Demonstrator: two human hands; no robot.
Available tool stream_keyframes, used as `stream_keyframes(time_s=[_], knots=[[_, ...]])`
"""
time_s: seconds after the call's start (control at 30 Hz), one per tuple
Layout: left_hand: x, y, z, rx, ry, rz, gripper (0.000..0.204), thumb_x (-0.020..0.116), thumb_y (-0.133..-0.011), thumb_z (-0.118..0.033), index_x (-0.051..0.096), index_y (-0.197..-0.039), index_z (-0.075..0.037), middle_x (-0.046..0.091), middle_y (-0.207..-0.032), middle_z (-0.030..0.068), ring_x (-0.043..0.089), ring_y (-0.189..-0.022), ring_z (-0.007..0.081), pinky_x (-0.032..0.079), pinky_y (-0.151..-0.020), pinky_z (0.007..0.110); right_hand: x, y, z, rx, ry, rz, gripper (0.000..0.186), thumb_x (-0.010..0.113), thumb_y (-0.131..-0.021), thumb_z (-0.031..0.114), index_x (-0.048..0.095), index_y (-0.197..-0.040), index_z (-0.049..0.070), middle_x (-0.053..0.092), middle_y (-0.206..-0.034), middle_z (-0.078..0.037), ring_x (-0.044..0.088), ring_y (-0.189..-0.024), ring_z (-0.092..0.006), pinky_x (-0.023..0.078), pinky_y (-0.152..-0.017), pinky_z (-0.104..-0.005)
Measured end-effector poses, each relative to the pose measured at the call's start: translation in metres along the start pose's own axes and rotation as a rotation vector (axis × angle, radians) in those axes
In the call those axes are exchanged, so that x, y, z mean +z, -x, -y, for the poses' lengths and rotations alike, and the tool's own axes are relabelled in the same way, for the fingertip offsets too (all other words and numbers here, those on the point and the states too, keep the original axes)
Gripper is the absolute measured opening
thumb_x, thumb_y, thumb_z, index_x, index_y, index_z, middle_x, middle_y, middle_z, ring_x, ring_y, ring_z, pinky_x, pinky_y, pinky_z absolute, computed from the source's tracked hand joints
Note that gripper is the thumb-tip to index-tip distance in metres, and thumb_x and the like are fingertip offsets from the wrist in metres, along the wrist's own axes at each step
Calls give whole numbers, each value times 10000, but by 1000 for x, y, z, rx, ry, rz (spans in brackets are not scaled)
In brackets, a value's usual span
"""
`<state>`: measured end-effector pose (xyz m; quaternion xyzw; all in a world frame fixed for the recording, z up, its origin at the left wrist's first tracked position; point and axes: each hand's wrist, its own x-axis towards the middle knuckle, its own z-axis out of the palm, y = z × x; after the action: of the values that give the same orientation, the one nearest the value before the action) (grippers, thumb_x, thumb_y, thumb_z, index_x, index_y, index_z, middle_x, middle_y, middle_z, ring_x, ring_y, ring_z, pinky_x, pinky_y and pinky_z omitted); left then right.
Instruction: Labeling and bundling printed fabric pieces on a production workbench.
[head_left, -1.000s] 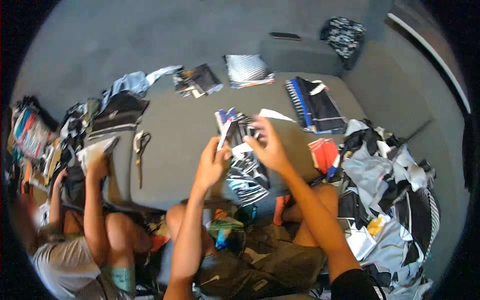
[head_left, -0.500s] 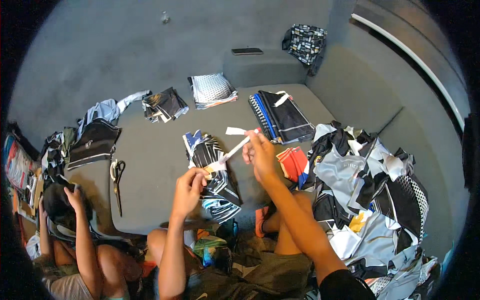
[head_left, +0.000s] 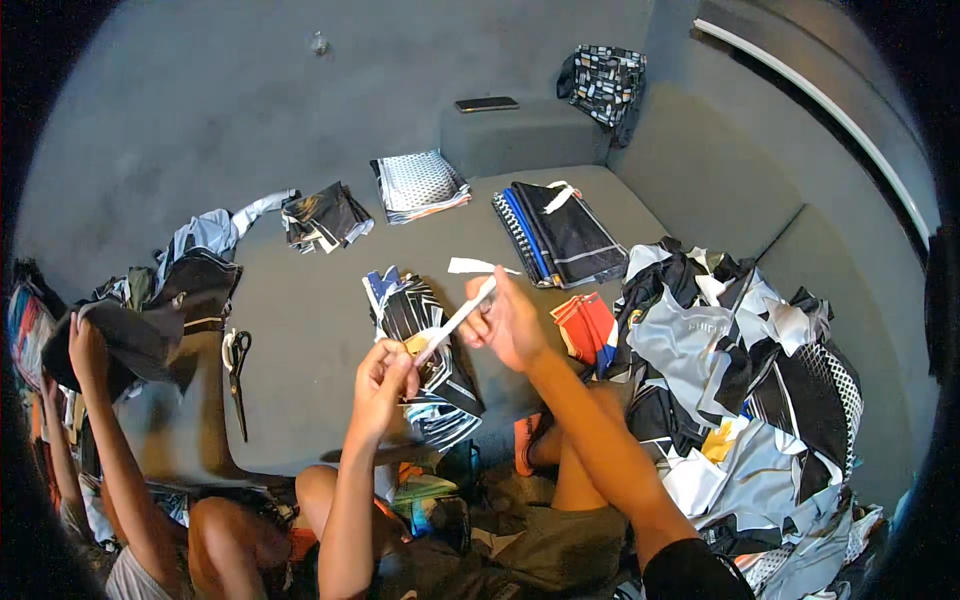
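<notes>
My left hand [head_left: 376, 392] pinches the lower end of a narrow white strip [head_left: 458, 318], just over a bundle of folded cloth. The strip slants up to my right hand [head_left: 508, 325], whose fingers are closed around its upper end. Under the strip lies the bundle [head_left: 410, 303], black and white striped with blue at its far end. Something tan shows at its middle, partly hidden by my left fingers. A second white strip [head_left: 478, 266] lies flat on the grey couch seat [head_left: 310, 330], just beyond my right hand.
Scissors [head_left: 237, 370] lie left on the seat. Folded cloth stacks [head_left: 420, 185] and a dark pile with a blue layer [head_left: 565, 235] sit farther back. Red cloth [head_left: 585, 330] and a large heap [head_left: 690, 350] are to the right. At left, another person lifts dark cloth [head_left: 130, 345].
My right hand has shifted slightly left and down, and the strip has moved with it. At the left, the other person has raised and spread the dark cloth.
</notes>
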<state>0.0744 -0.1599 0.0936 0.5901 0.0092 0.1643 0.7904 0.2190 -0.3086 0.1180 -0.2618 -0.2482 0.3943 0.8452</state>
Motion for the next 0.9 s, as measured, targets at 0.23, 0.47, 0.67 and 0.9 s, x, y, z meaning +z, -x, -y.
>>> stream_keyframes(time_s=[0.23,0.47,0.67,0.9], knots=[[-6,-6,9,105,40,-70,318,414,-951,-379,477,-1056,-86,487,-741,39,462,-607,115,390,-537,232,-12,-1,-1,-43,216,-99,347,454,-928,402,495,-754,105,424,-541,-2,372,-439,-102,340,-467,-248],[-13,-10,16,156,48,-177,313,413,-952,-349,479,-1088,-75,508,-781,56,469,-628,121,392,-547,237,-2,1,1,-76,531,-189,353,452,-936,373,520,-740,88,431,-528,5,433,-479,-91,348,-476,-210],[-23,-10,22,161,-226,-292,189,467,-918,-158,509,-1083,-76,508,-839,61,481,-667,126,403,-580,241,-2,0,-11,-84,809,-189,375,433,-947,371,514,-727,78,435,-522,2,444,-476,-91,341,-487,-197],[-41,-4,34,197,-765,-228,230,490,-861,-54,565,-1075,-94,490,-945,57,487,-730,140,408,-621,243,-4,0,-15,-69,920,-144,363,426,-952,345,523,-733,71,452,-527,-10,453,-479,-96,345,-488,-199]])
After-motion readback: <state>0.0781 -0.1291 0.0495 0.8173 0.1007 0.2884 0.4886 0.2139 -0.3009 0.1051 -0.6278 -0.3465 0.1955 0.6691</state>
